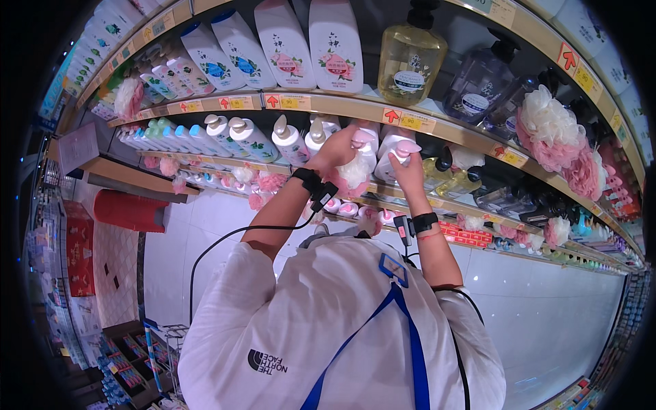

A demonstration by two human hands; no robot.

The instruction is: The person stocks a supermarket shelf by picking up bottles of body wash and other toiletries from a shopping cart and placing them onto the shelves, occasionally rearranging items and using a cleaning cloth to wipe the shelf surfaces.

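My left hand [335, 149] reaches onto the middle shelf, its fingers around the top of a white pump bottle with a pink pump head [363, 137]. Beside it, my right hand [411, 174] grips a second white bottle with a pink pump [407, 148] just below the pump, thumb and fingers on either side. Both bottles stand upright beneath the upper shelf's edge, which partly hides them. A white and pink bath puff [352, 174] hangs just below my left hand. White bottles with beige pumps [287, 137] stand left of my left hand.
The upper shelf edge [348, 105] juts out above both hands. Large body wash bottles [412, 56] stand on it. Yellow pump bottles [458, 182] are right of my right hand. More bath puffs [551, 128] hang at right. A red plastic object [130, 210] lies at left. Cables run from both wrists.
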